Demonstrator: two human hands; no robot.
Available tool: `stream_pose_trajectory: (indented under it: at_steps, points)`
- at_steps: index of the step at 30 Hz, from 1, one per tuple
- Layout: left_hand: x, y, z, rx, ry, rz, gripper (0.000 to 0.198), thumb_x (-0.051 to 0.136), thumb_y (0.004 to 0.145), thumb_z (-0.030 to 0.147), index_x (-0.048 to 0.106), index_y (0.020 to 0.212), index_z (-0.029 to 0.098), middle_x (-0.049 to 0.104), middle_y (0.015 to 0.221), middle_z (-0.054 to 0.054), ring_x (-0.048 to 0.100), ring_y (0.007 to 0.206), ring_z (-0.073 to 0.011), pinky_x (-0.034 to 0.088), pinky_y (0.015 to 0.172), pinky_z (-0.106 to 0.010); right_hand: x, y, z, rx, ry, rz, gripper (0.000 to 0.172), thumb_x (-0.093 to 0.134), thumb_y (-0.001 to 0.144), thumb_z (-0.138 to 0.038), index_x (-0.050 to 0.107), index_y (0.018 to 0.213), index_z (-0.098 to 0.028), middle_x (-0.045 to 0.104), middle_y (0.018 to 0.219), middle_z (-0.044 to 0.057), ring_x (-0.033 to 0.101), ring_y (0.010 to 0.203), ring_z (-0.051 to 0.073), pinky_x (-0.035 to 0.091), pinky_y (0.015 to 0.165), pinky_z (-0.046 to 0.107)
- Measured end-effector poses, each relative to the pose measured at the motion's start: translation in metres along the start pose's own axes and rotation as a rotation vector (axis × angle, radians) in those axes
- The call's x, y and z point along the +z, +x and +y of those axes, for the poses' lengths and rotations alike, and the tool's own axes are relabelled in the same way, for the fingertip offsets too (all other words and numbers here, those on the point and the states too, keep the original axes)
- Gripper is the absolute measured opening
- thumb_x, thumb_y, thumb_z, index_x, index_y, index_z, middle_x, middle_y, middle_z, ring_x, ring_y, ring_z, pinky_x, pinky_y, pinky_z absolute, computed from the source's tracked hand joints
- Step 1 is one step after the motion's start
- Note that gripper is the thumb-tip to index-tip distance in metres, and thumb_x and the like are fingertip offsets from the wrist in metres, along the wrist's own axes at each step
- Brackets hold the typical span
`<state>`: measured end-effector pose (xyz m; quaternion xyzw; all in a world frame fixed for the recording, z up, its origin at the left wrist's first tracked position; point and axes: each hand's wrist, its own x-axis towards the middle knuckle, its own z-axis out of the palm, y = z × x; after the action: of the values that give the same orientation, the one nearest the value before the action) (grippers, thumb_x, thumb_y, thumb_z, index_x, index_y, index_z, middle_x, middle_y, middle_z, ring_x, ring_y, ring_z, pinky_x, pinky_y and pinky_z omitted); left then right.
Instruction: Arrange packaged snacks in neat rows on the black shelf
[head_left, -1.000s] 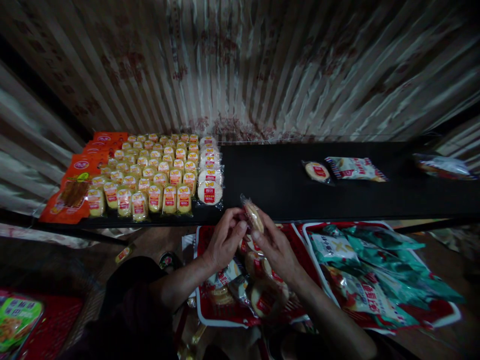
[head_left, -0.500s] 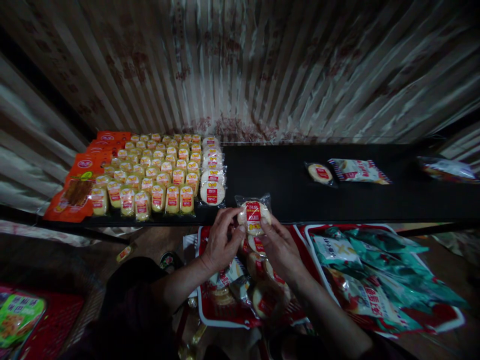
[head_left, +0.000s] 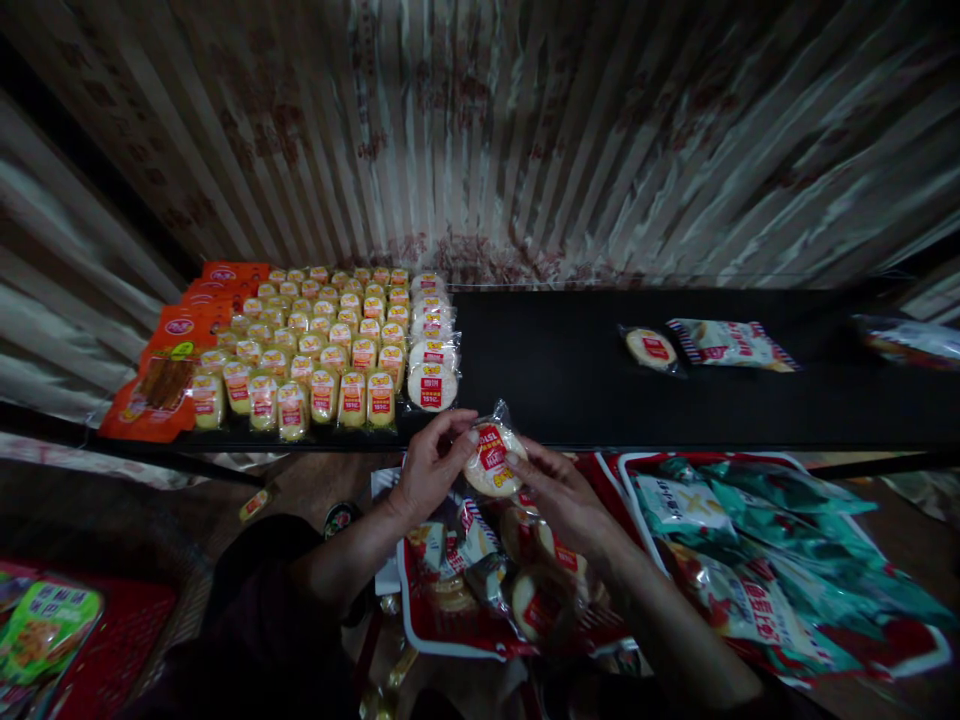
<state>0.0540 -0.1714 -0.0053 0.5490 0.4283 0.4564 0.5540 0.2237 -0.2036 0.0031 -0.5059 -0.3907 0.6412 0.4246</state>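
Note:
A round white rice cracker in clear wrap with a red label [head_left: 495,465] is held between my two hands, over the front edge of the black shelf [head_left: 540,400]. My left hand [head_left: 431,470] pinches its left side, thumb on top. On its right side my right hand [head_left: 562,490] grips it, fingertips against the wrapper. The label is tilted and reads upside down. Below lies a red basket with a white rim [head_left: 450,648], holding more wrapped crackers [head_left: 536,605] and small snack bags. A row of like crackers [head_left: 433,385] stands on the shelf, left of my hands.
Several rows of small yellow wrapped cakes [head_left: 322,395] and orange snack packs [head_left: 154,385] fill the shelf's left part. Farther right lie a single cracker [head_left: 651,349] and a striped bag [head_left: 731,343]. A second basket [head_left: 911,660] holds teal bags. A pleated curtain [head_left: 465,130] hangs behind.
The held cracker has come down slightly and to the left, turning to a tilt. Both hands have stayed on it. The whole view has shifted a little.

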Motion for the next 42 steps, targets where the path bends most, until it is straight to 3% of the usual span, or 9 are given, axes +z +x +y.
stream_pose_trajectory:
  at_steps: [4,8,11,14,19,26,30,36,42]
  points:
    - [-0.009,0.003,0.004,-0.094,-0.053,-0.163,0.039,0.066,0.074,0.050,0.065,0.092,0.015,0.066,0.082,-0.003,0.059,0.075,-0.0142,0.047,0.071,-0.025,-0.016,0.000,-0.007,0.072,-0.142,-0.142,0.041,0.070,0.074,-0.046,0.069,0.105,-0.019,0.073,0.089,0.003,0.066,0.072,0.017,0.052,0.066,0.028]
    - [-0.015,0.001,0.003,-0.151,-0.090,-0.309,0.044,0.068,0.072,0.053,0.065,0.095,0.015,0.065,0.082,-0.003,0.058,0.072,-0.0130,0.045,0.069,-0.024,-0.021,-0.002,-0.017,0.084,-0.294,-0.312,0.038,0.067,0.077,-0.046,0.070,0.104,-0.019,0.072,0.092,0.003,0.066,0.085,0.021,0.052,0.079,0.034]
    - [-0.015,0.000,-0.001,-0.187,-0.067,-0.403,0.044,0.068,0.072,0.052,0.064,0.093,0.014,0.064,0.082,-0.003,0.058,0.073,-0.0134,0.044,0.070,-0.025,-0.017,-0.002,-0.022,0.079,-0.376,-0.343,0.040,0.068,0.074,-0.048,0.071,0.102,-0.019,0.072,0.096,0.003,0.065,0.092,0.023,0.051,0.081,0.034]
    - [-0.013,0.000,-0.004,-0.188,-0.065,-0.363,0.039,0.068,0.071,0.049,0.061,0.087,0.014,0.061,0.078,-0.001,0.055,0.072,-0.0128,0.043,0.068,-0.024,-0.014,0.000,-0.021,0.099,-0.364,-0.263,0.045,0.067,0.074,-0.052,0.069,0.105,-0.020,0.071,0.096,0.004,0.065,0.089,0.022,0.052,0.078,0.034]
    - [-0.010,-0.002,-0.005,-0.158,-0.152,-0.114,0.032,0.069,0.071,0.042,0.055,0.085,0.018,0.056,0.076,0.002,0.053,0.071,-0.0113,0.042,0.068,-0.023,-0.016,0.005,-0.013,0.052,-0.156,-0.032,0.051,0.070,0.072,-0.052,0.063,0.114,-0.025,0.071,0.094,0.002,0.066,0.087,0.020,0.052,0.079,0.034]
    - [0.000,-0.003,-0.012,-0.215,-0.356,0.124,0.032,0.073,0.067,0.037,0.049,0.080,0.019,0.050,0.073,0.006,0.049,0.067,-0.0087,0.041,0.065,-0.021,-0.017,0.009,-0.008,0.030,-0.044,-0.022,0.050,0.077,0.067,-0.043,0.062,0.112,-0.027,0.071,0.096,0.001,0.066,0.088,0.019,0.051,0.080,0.032]
    - [0.002,-0.003,-0.005,-0.299,-0.516,0.179,0.039,0.076,0.062,0.040,0.047,0.077,0.019,0.050,0.071,0.006,0.051,0.066,-0.0091,0.043,0.066,-0.023,-0.015,0.011,-0.007,0.020,-0.080,-0.019,0.048,0.075,0.070,-0.042,0.061,0.113,-0.025,0.071,0.095,0.002,0.066,0.087,0.019,0.051,0.080,0.033]
    - [-0.001,-0.003,0.002,-0.348,-0.509,0.095,0.035,0.075,0.062,0.036,0.047,0.074,0.019,0.048,0.066,0.007,0.047,0.060,-0.0079,0.039,0.060,-0.021,-0.011,0.015,-0.004,-0.021,-0.034,0.095,0.044,0.078,0.065,-0.043,0.065,0.104,-0.025,0.071,0.088,0.000,0.065,0.076,0.016,0.051,0.071,0.029]
    - [-0.001,-0.010,-0.006,-0.342,-0.344,-0.211,0.035,0.074,0.064,0.040,0.052,0.077,0.017,0.058,0.076,0.001,0.054,0.071,-0.0126,0.041,0.067,-0.025,-0.006,0.017,-0.009,-0.014,0.086,0.294,0.050,0.082,0.057,-0.046,0.065,0.099,-0.024,0.070,0.078,-0.002,0.061,0.062,0.015,0.049,0.057,0.028]
